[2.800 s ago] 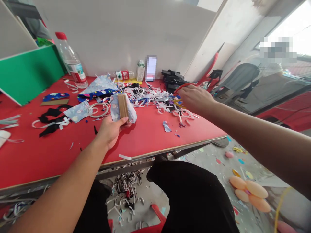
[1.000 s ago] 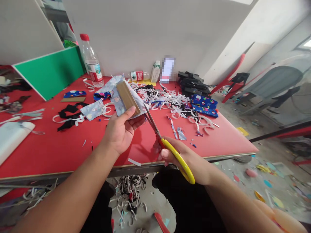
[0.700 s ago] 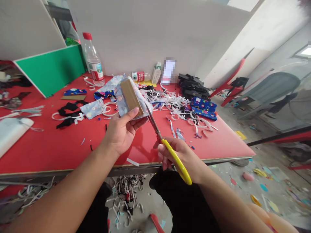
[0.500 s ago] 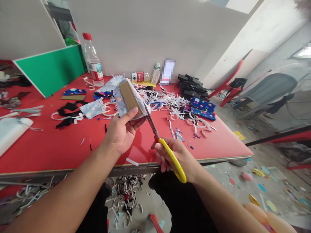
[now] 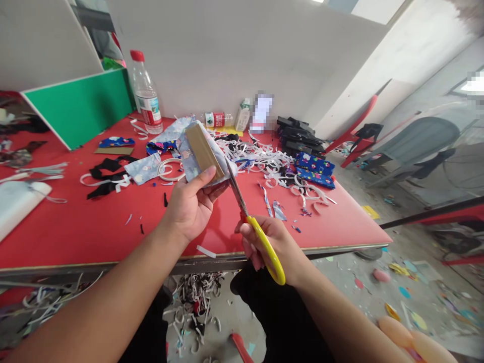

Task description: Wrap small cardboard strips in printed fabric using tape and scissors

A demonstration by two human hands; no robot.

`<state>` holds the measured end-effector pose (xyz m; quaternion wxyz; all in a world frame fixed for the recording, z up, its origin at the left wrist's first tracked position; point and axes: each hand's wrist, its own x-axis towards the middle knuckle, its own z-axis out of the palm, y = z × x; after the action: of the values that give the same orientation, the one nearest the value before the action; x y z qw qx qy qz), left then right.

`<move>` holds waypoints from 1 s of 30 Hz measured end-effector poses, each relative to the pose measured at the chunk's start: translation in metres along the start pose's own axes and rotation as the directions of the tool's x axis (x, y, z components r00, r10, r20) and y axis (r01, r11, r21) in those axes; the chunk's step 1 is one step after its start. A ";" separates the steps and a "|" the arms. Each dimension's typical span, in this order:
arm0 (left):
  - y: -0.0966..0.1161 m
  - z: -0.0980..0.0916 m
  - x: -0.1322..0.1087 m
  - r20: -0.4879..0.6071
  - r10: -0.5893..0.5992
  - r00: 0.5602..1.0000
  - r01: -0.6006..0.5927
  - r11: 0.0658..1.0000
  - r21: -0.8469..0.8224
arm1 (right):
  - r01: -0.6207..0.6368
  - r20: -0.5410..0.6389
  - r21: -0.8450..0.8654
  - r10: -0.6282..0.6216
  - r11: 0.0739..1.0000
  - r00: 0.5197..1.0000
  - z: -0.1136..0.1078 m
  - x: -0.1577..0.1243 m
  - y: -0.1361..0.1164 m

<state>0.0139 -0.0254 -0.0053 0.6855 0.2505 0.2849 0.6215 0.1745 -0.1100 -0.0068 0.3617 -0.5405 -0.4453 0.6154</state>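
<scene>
Black cloth covers our legs (image 5: 291, 322), below the front edge of the smooth red table (image 5: 124, 242). Our right hand (image 5: 283, 245) is wrapped around the yellow-handled metal scissors (image 5: 267, 246), their slim blades pointing away from us; we cannot tell whether the blades are parted. Our left hand (image 5: 191, 209) grips a flat brown cardboard strip (image 5: 204, 151), thumb pressed on its near end, together with the pale blue printed fabric (image 5: 188, 160), held over the table. The blade tips lie at the right side of this fabric; contact is uncertain. We judge the step in hand to be trimming at that edge. The next move, in our judgement, calls for a steady left grip, blades aligned with the edge and fingers kept off the cutting line. Beyond, we note a loose heap of white and black offcuts (image 5: 264, 151), with folded dark blue printed fabric (image 5: 313, 164) to its right. Farther back are a stack of flat black pieces (image 5: 298, 132) and a clear, red-capped plastic bottle (image 5: 149, 106).
</scene>
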 end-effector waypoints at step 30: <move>0.007 0.000 -0.009 0.186 -0.071 0.980 0.052 0.993 0.107 | 0.090 0.063 0.054 -0.093 0.995 0.994 -0.003 -0.004 -0.001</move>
<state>0.0086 -0.0339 0.0002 0.7149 0.3340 0.2572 0.5579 0.1785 -0.1125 -0.0041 0.3885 -0.4897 -0.4651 0.6268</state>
